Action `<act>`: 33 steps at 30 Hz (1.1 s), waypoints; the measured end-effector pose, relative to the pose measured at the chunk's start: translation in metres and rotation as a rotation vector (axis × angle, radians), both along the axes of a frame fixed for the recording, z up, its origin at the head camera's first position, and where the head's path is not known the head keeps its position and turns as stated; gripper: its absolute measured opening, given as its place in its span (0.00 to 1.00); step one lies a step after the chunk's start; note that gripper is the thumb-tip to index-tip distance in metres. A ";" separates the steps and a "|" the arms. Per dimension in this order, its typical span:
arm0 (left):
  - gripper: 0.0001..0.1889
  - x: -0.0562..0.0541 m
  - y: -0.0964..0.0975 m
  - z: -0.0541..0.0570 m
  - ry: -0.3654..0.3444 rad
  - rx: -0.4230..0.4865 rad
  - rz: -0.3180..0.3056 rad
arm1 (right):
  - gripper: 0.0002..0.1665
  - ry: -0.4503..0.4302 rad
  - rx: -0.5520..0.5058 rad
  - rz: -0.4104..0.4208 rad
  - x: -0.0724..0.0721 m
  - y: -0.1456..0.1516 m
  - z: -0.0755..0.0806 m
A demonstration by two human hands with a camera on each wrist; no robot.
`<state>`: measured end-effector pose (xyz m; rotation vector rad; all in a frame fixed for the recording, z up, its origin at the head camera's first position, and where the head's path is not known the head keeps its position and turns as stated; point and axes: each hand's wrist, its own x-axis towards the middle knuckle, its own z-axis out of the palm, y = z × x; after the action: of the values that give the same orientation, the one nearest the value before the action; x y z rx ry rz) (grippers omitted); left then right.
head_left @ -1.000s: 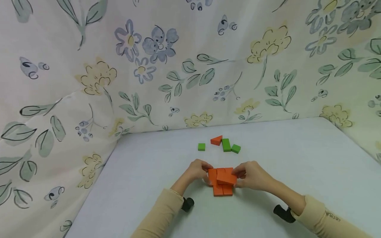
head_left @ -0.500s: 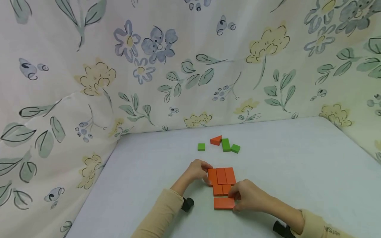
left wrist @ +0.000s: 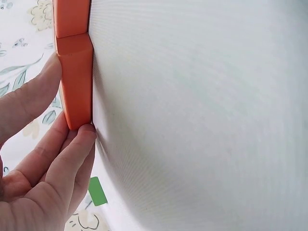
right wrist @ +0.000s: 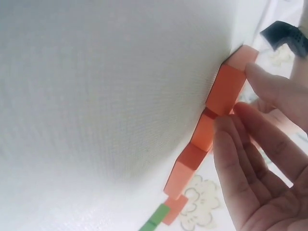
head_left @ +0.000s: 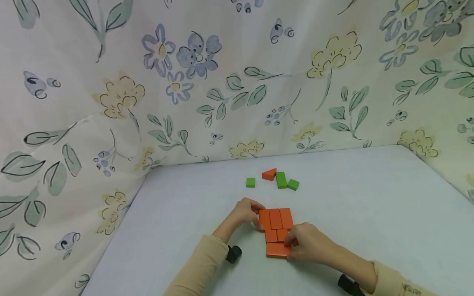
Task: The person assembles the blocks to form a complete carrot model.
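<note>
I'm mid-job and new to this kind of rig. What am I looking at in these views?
There is no machine here: a person is working with a bare left hand and right hand. The wide picture is taken from the person's head, looking forward and down; the two close ones are taken from the wrists, each looking at its own hand's work.

On the table lie six orange blocks, close together: three at the back, two in the middle, one in front. Farther off lie an orange triangle and three green blocks, with a flowered cloth behind.

The left hand holds the back row's left block; the right hand holds the front block at its right end.
</note>
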<state>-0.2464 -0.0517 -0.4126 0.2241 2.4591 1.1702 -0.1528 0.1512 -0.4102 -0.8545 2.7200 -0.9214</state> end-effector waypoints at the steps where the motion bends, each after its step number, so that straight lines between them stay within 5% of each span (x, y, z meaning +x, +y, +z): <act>1: 0.24 0.000 0.000 0.000 -0.001 0.003 0.001 | 0.11 0.004 0.003 0.000 0.000 0.000 0.000; 19: 0.24 0.001 -0.002 0.001 0.024 -0.006 -0.002 | 0.09 0.012 -0.003 0.004 -0.015 0.000 0.009; 26: 0.25 0.000 -0.002 0.002 0.023 0.001 -0.001 | 0.07 0.088 0.004 -0.169 -0.069 0.011 0.026; 33: 0.24 0.000 -0.001 0.002 0.000 0.015 0.002 | 0.13 0.114 -0.013 -0.294 -0.137 0.023 0.016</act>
<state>-0.2462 -0.0527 -0.4104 0.2267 2.4517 1.1899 -0.2902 0.1742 -0.3944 -0.5312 2.9969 -0.9685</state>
